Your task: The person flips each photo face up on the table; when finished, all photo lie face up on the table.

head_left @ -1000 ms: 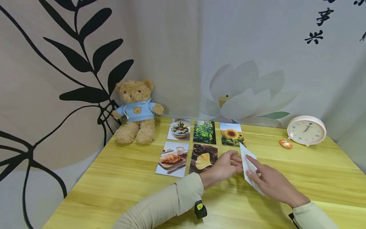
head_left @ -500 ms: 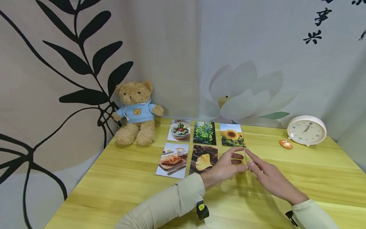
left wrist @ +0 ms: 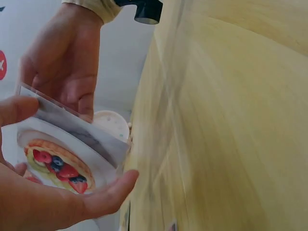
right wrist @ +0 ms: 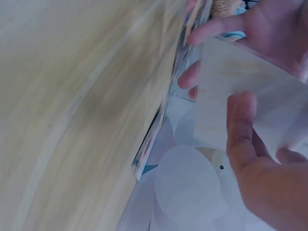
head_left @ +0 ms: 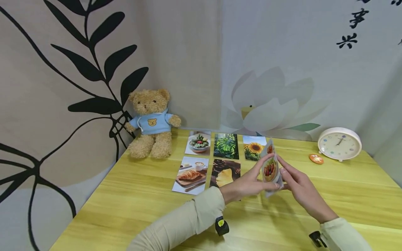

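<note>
A photo card of a fruit tart is held upright between both hands above the table. My left hand grips it on the picture side, index finger towards the top edge and thumb at the lower edge; red berries show between them in the left wrist view. From the other side my right hand holds the card, thumb and fingers bent against its white back in the right wrist view. Just left of the hands lies a ginkgo leaf card, its lower part covered by the left hand.
Further flat cards show a croissant, succulents, a green leaf and sunflowers. A teddy bear sits at the back left. An orange disc and a white clock stand or lie at the back right.
The card has swung from showing its white side, through edge-on, to showing the tart picture. The left hand, apart from the card at first, now holds it along with the right.
</note>
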Tool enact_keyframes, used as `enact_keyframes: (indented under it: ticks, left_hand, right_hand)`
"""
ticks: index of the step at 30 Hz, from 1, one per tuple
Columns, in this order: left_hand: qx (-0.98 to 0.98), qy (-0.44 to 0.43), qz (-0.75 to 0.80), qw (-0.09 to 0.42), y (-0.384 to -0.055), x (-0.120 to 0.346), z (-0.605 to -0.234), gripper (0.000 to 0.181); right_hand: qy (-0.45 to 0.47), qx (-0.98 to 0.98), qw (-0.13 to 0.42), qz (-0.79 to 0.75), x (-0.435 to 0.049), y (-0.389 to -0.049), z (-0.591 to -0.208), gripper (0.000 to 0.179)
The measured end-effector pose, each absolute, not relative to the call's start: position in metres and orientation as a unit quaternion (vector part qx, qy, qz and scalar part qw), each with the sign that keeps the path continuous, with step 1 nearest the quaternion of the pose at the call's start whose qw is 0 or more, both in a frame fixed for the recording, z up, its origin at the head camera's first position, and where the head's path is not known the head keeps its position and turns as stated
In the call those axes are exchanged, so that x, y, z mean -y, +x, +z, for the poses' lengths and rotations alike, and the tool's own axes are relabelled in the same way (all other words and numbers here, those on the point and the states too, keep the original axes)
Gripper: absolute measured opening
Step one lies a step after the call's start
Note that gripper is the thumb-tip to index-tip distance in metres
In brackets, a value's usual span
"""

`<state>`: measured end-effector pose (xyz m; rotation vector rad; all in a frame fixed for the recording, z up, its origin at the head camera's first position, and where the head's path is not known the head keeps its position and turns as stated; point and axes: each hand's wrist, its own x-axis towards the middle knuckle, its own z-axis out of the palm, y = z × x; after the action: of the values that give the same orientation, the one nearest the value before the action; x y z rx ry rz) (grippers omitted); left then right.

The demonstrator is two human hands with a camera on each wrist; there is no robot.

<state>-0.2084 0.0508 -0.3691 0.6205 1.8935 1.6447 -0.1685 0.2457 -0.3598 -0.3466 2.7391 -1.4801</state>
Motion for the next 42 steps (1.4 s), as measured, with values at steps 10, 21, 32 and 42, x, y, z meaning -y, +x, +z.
enact_keyframes:
  ticks: [10,21,32,42]
  left_hand:
    - [-0.696,0.226,0.625,0.271,-0.209,-0.042,-0.377,0.08]
    - [-0.736,0.148,0.619,0.231,-0.214,-0.029,-0.371,0.073]
    - [-0.764,0.147,0.584,0.23,-0.217,-0.021,-0.375,0.068]
    - [-0.783,0.156,0.551,0.243,-0.216,-0.02,-0.378,0.057]
  right_hand:
    - [-0.094,-0.832,-0.101,-0.538,-0.248,-0.168,-0.363,0.057]
    - [-0.022,-0.825,-0.169,-0.539,-0.259,-0.17,-0.369,0.056]
    - [-0.038,-0.917,-0.111,-0.382,-0.273,-0.18,-0.373,0.067]
    - [-0.011,-0.925,0.037,-0.378,-0.275,-0.182,-0.377,0.064]
